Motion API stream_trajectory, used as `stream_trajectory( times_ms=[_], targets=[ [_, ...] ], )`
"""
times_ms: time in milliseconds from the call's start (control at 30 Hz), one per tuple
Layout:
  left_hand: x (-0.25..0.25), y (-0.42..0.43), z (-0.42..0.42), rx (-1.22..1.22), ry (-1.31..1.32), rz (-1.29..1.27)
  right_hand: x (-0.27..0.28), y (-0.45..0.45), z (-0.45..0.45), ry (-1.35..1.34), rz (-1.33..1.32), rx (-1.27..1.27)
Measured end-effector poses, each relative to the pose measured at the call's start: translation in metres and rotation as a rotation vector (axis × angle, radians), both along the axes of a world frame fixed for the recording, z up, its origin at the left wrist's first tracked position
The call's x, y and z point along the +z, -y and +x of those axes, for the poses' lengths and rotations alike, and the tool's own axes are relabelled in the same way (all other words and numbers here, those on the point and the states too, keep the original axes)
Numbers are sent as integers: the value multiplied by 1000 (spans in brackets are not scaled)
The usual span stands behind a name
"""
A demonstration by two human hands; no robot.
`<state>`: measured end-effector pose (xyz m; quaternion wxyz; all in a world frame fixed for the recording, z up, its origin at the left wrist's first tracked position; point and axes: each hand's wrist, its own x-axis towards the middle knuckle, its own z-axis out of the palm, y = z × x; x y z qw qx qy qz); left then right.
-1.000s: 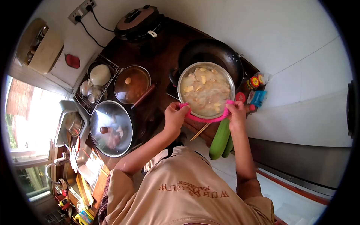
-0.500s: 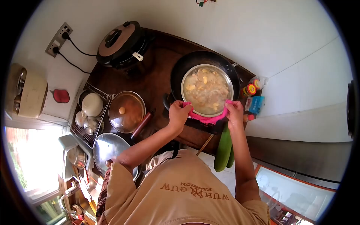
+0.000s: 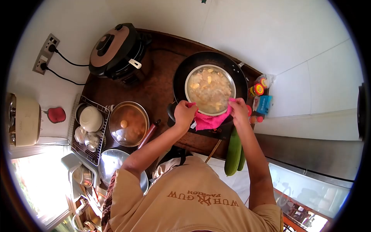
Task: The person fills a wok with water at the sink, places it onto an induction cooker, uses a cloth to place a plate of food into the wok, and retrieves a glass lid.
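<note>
A round metal bowl (image 3: 210,91) of pale broth with meat and yellowish slices sits inside the black wok (image 3: 185,65). My left hand (image 3: 185,114) pinches one end of a pink cloth (image 3: 210,120) at the bowl's near left edge. The cloth's other end is between the closed fingers of my right hand (image 3: 239,109), at the near right edge. Between the two hands the cloth hangs down in front of the bowl. Whether the fingertips also touch the rim cannot be made out.
A pressure cooker (image 3: 112,50) stands at the back left. Nearer are a lidded pan (image 3: 129,125), a glass lid (image 3: 110,164) and a dish rack (image 3: 87,149). Jars (image 3: 257,89) stand right of the wok; green gourds (image 3: 232,154) and chopsticks (image 3: 213,150) lie at the counter's front edge.
The bowl has gone down into the wok. The pink cloth, earlier stretched along the bowl's edge, now hangs looser and lower between my hands. The camera view has also shifted.
</note>
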<state>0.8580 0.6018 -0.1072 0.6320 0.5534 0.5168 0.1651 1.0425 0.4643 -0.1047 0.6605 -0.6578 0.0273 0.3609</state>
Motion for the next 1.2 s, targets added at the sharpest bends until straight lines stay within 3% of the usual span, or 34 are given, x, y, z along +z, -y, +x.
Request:
stream_trajectory(
  times_ms=[167,233,333,867,967,1200],
  targets=[
    [-37,-3,11,23,-12,53,-25,-7,18,-14,-23,18],
    [-16,-4,14,28,-13,-18,-39,-5,28,-29,-82,103],
    [-2,-9,17,11,-46,-81,-37,-14,24,-34,-55,22],
    [-30,-17,39,4,-47,-320,-52,-22,28,-74,-81,-34],
    [-16,-14,42,5,-74,-258,-51,-22,29,-79,-89,-49],
    [-26,-19,40,-130,-31,-354,-42,-22,22,167,-483,44]
  ],
)
